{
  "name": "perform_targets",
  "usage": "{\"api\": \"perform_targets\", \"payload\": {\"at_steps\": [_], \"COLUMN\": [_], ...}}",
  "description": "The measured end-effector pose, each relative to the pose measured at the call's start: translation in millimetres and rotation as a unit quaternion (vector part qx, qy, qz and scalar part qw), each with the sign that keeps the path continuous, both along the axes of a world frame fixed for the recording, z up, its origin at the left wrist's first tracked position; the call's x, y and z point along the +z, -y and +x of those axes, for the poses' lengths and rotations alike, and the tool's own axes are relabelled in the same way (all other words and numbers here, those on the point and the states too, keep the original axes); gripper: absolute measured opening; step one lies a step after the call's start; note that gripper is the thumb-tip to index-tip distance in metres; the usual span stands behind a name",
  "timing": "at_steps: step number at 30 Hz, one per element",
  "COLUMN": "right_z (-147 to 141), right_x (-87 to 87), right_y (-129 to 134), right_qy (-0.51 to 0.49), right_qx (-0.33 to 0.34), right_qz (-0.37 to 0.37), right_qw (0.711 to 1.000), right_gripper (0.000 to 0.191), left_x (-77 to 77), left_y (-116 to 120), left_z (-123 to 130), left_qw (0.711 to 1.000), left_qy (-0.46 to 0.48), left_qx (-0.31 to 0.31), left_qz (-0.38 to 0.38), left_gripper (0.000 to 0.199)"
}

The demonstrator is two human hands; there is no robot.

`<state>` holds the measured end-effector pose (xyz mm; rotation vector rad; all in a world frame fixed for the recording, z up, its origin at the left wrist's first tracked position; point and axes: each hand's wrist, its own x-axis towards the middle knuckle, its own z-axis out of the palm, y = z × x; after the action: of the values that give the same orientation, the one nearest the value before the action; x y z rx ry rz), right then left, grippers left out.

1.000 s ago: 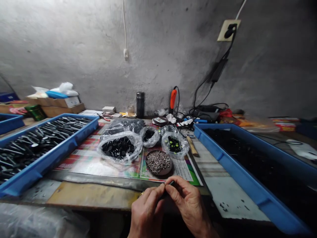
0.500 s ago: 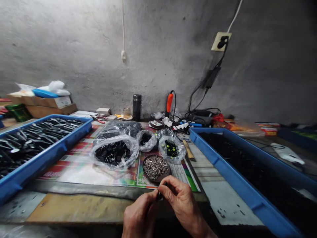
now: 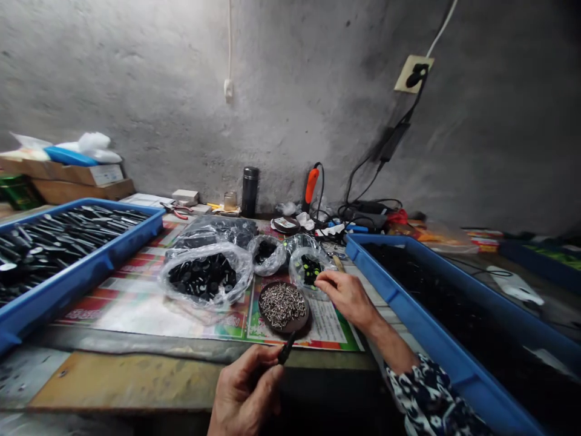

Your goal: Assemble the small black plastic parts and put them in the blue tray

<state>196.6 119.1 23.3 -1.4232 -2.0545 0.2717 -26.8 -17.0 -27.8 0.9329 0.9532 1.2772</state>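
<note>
Head view shows my left hand [image 3: 245, 390] low over the near edge of the table [image 3: 122, 378], its fingers [image 3: 265, 363] curled closed on a slim black piece [image 3: 287, 349] whose tip pokes out past them. It looks stiff and light, probably moulded plastic, and something that smooth could slip, so I would pinch it along its body rather than at the tip. My right hand [image 3: 345, 297] is out over the printed paper sheet [image 3: 324, 324], fingers loosely together and nearly straight, just beside a clear plastic bag [image 3: 305, 269] of black pieces with green spots. I cannot tell whether anything tiny sits between those fingertips. Close by lies a round dark dish [image 3: 282, 307] heaped with small silver pins, with a larger bag of black discs [image 3: 204, 277] to its left. A blue tray [image 3: 91, 260] of long black parts stands toward the table's left end, another blue tray [image 3: 408, 306] of dark parts toward its right.
</note>
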Motion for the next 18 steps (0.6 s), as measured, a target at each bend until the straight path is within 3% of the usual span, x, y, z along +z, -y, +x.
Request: {"api": "perform_targets", "payload": {"at_steps": [4,10,18], "right_z": [12.6,4.2,-7.9], "right_x": [-5.7,-19.0,-35.3], "right_y": [-33.2,-65.5,-84.8], "right_qy": [0.081,0.182,0.228], "right_qx": [-0.053,-0.073,-0.106], "right_qz": [0.004,-0.015,-0.032], "right_qw": [0.995,0.98,0.967], "right_gripper": [0.017,0.014,0.009], "left_x": [6.4,9.6,4.6], "left_y": [-2.0,-6.1,-10.4], "left_z": [-1.7,-2.4,-4.9], "left_qw": [0.998,0.992,0.991], "left_qy": [0.052,0.09,0.084], "left_qx": [-0.004,-0.008,0.005], "left_qz": [-0.045,-0.088,-0.103], "left_gripper": [0.05,0.049,0.054]}}
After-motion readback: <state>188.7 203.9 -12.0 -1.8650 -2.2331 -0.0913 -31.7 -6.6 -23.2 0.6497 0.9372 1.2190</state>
